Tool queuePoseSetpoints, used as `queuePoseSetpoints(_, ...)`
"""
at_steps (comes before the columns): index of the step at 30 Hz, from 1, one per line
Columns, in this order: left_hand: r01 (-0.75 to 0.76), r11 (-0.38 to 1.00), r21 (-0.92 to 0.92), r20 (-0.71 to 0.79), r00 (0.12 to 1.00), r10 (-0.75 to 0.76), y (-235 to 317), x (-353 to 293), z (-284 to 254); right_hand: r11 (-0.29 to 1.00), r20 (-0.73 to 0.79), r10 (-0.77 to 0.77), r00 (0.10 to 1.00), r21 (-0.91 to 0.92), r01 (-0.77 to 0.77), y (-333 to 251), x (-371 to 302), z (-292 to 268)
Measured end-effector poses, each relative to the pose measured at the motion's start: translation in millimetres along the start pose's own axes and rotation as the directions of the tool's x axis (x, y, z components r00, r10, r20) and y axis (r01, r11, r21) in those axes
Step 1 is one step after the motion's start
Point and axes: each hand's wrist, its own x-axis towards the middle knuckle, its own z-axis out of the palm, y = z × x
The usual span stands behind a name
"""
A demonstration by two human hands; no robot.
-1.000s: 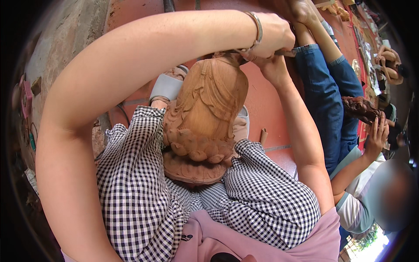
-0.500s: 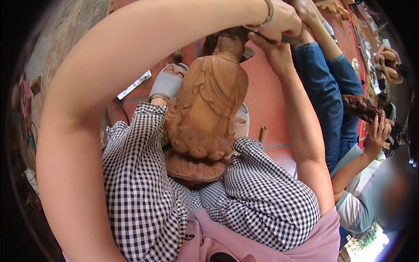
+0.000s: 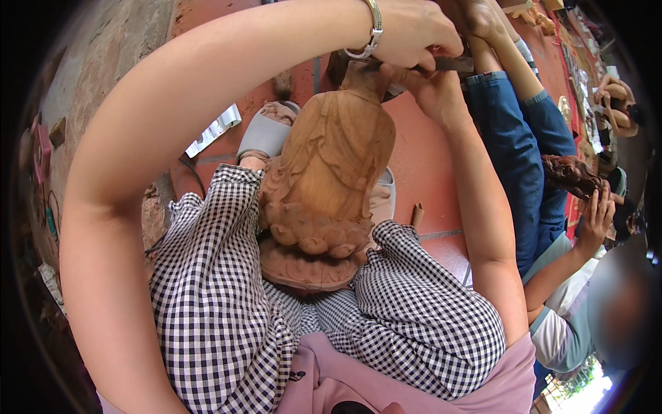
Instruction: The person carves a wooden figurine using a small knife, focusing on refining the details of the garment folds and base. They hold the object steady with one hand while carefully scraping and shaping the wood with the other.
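A carved wooden statue (image 3: 331,152) of a robed figure on a petalled base (image 3: 303,265) rests between my knees. Its base is near my lap and its head end points away, largely hidden behind my left wrist. My left arm arches over from the left, and my left hand (image 3: 414,34) is closed around a dark flat bar-like tool (image 3: 454,64) beside the statue's head end. Up from the right comes my right hand (image 3: 431,90), its fingers closed on the same tool just below the left hand. The tool's exact kind I cannot make out.
Red floor tiles (image 3: 427,172) surround the statue. Close on the right sits another person in jeans (image 3: 507,159), one hand on a dark reddish carving (image 3: 572,174). A silvery packet (image 3: 214,130) lies left of my sandalled foot (image 3: 265,131). More carvings and people are farther right.
My left hand has shifted left across the statue's head end, its bracelet now fully in sight. My right hand has moved slightly along with the tool. The statue has barely moved.
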Motion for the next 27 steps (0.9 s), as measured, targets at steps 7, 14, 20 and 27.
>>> queuePoseSetpoints(7,-0.092,0.991,-0.099,-0.338,0.940,0.053,-10,-5,-16,0.942,0.098,0.274,0.957,0.176,-0.287,-25,12,-46)
queuePoseSetpoints(14,0.096,0.059,-0.994,0.020,0.663,-0.748,27,-23,-28,0.967,-0.059,-0.253,0.966,-0.042,0.251,-64,6,-35)
queuePoseSetpoints(20,0.104,0.007,-0.995,0.062,0.641,-0.765,66,-63,35,0.988,-0.060,0.091,0.994,0.130,-0.082,-63,2,-14)
queuePoseSetpoints(27,-0.052,0.927,-0.371,-0.071,0.997,0.028,119,-117,93,0.660,0.218,0.435,0.874,0.583,-0.474,-55,-4,-21)
